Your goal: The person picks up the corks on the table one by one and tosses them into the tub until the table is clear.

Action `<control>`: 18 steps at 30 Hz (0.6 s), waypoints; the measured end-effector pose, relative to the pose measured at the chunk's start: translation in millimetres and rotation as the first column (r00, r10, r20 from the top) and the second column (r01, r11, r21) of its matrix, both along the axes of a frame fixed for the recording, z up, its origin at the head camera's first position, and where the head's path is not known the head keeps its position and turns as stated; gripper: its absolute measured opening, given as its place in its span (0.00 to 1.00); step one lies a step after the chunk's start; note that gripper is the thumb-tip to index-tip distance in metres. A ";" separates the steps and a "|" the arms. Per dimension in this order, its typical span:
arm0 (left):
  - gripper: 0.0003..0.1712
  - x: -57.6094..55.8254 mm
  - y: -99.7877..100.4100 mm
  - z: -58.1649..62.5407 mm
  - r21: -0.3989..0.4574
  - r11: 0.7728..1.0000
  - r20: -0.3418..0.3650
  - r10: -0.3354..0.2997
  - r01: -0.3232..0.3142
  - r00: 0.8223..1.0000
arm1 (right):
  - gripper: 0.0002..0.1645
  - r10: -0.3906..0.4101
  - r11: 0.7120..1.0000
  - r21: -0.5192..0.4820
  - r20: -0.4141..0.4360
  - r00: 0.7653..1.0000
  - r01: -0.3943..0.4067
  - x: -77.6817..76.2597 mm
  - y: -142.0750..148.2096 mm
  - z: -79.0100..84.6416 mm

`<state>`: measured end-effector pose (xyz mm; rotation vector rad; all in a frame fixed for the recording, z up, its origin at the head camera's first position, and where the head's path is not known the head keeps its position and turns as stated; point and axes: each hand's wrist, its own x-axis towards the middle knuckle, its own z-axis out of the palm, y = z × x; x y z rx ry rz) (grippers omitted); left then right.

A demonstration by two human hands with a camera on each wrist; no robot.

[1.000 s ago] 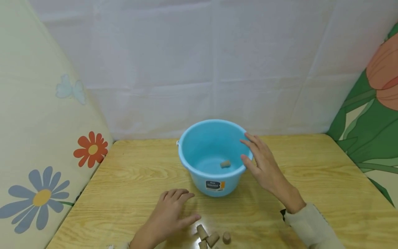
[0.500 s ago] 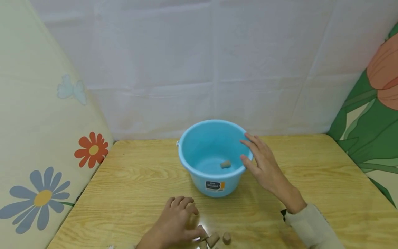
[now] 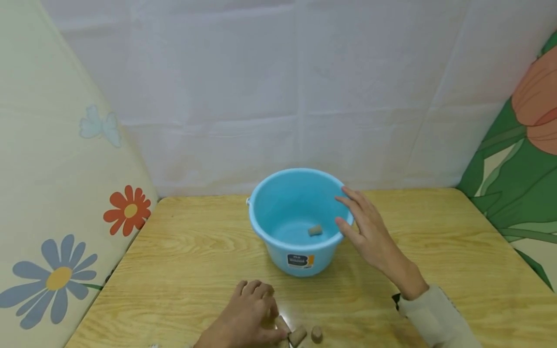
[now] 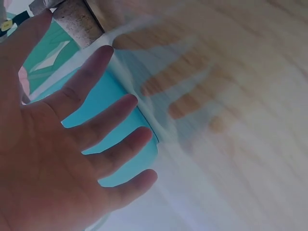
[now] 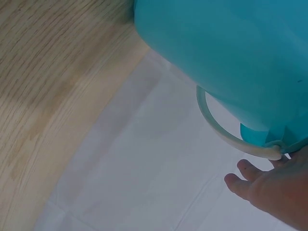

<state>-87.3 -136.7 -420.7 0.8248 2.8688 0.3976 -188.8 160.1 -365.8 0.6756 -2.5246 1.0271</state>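
A light blue bucket stands upright on the table, with one small brown cork lying inside on its bottom. My right hand rests at the bucket's right rim, fingertips over the edge. In the right wrist view its fingers stretch out near the bucket's pale handle. My left hand is low over the table beside several loose corks. The left wrist view shows its fingers spread, with a cork between the thumb tip and index fingertip, not clearly gripped.
The wood-grain table meets a white cloth backdrop behind the bucket. A flower-printed panel stands at the left, and another with green leaves at the right. One cork stands a little apart from the others.
My left hand has moved down and slightly right to the corks, its thumb now beside them. The right hand and the bucket stay where they were.
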 end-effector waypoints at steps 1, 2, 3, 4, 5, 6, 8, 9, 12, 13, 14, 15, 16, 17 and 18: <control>0.19 0.1 0.2 -0.6 0.003 1.000 0.001 -0.005 0.005 1.000 | 0.30 0.001 1.000 0.001 -0.001 1.000 -0.001 0.1 -0.1 0.1; 0.19 0.2 0.2 -1.2 0.005 1.000 -0.002 -0.011 0.011 1.000 | 0.30 0.001 1.000 0.000 0.000 1.000 -0.001 0.3 -0.2 0.0; 0.19 0.2 0.4 -1.6 0.008 1.000 -0.004 -0.014 0.014 1.000 | 0.30 0.000 1.000 0.001 0.002 1.000 0.000 0.6 -0.2 0.0; 0.18 0.2 0.6 -2.2 0.009 1.000 -0.007 -0.017 0.017 1.000 | 0.31 -0.001 1.000 0.001 0.005 1.000 0.001 1.0 -0.1 0.0; 0.18 0.1 0.9 -2.5 0.011 1.000 -0.008 -0.018 0.019 1.000 | 0.31 -0.002 1.000 0.001 0.005 1.000 0.002 1.2 -0.1 0.0; 0.18 0.0 1.1 -3.0 0.013 1.000 -0.010 -0.020 0.021 1.000 | 0.30 -0.001 1.000 0.001 0.004 1.000 0.001 1.3 -0.1 0.2; 0.18 -0.5 1.3 -3.6 0.020 0.999 -0.016 -0.026 0.026 1.000 | 0.30 0.000 1.000 0.000 0.003 1.000 0.000 1.1 -0.2 0.1; 0.18 -0.7 1.3 -3.7 0.023 0.999 -0.014 -0.026 0.027 1.000 | 0.30 0.001 1.000 0.000 0.003 1.000 -0.001 0.9 -0.2 0.1; 0.17 -1.0 1.3 -4.1 0.027 0.999 -0.024 -0.032 0.033 0.999 | 0.30 0.003 1.000 -0.002 -0.001 1.000 -0.003 0.3 -0.5 0.5; 0.17 -1.0 1.3 -4.3 0.029 0.999 -0.032 -0.035 0.036 0.999 | 0.30 0.003 1.000 -0.002 -0.002 1.000 -0.003 0.2 -0.5 0.4; 0.17 -0.9 1.4 -4.2 0.028 0.999 -0.036 -0.036 0.037 0.999 | 0.30 0.002 1.000 -0.003 -0.003 1.000 -0.002 0.2 -0.6 0.3; 0.17 -0.8 1.4 -4.2 0.027 0.999 -0.039 -0.039 0.040 0.998 | 0.30 0.001 1.000 -0.003 -0.004 1.000 -0.001 0.4 -0.6 0.1; 0.17 -0.7 1.4 -4.0 0.027 0.999 -0.044 -0.039 0.041 0.998 | 0.30 0.000 1.000 -0.004 -0.005 1.000 0.000 0.4 -0.6 -0.1; 0.17 -0.7 1.3 -3.6 0.028 0.999 -0.048 -0.041 0.042 0.998 | 0.30 -0.001 1.000 -0.005 -0.006 1.000 0.001 0.5 -0.7 -0.4; 0.17 -1.0 1.3 -3.2 0.030 0.999 -0.050 -0.041 0.042 0.998 | 0.30 -0.001 1.000 -0.005 -0.007 1.000 0.001 0.6 -0.7 -0.7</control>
